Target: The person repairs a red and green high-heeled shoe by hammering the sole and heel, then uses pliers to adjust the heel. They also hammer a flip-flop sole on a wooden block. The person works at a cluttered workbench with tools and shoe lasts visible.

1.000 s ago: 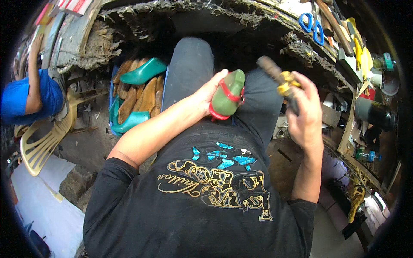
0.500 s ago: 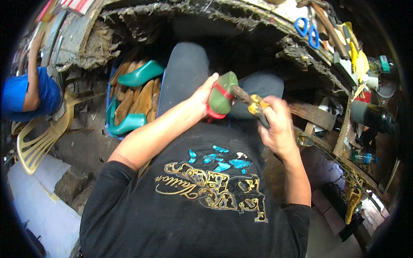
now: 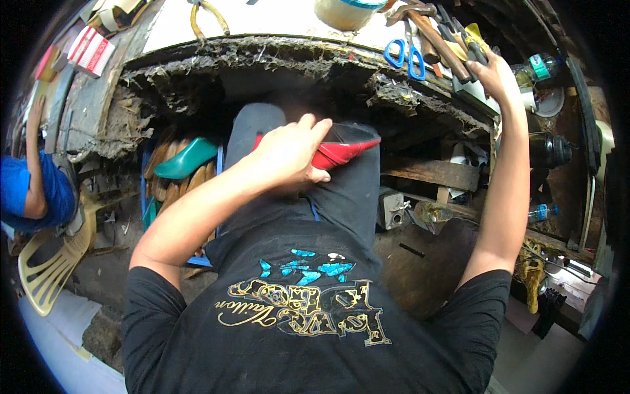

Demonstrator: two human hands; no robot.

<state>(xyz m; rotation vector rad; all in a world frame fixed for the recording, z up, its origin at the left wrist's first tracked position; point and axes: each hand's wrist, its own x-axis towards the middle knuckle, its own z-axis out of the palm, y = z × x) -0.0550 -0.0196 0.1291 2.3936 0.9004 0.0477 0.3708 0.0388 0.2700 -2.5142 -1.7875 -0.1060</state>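
A red shoe with a dark opening rests across my lap, its pointed end toward the right. My left hand is closed over its other end, thumb below and fingers on top, hiding that part. Far to the right, my right hand reaches to the bench edge among the tools. Its fingers are around the dark handle of what look like yellow-marked pliers, partly hidden. Beside that hand lie a wooden-handled hammer and blue-handled scissors.
A ragged-edged bench spans the far side, carrying a tub and yellow-handled pincers. At left, a blue crate holds green and wooden shoe lasts. Beyond it another person in a blue sleeve is near a cream plastic chair.
My right hand has moved from the shoe, where it worked the pliers, to the tools at far right. The shoe has been turned in my left hand and lowered onto my lap.
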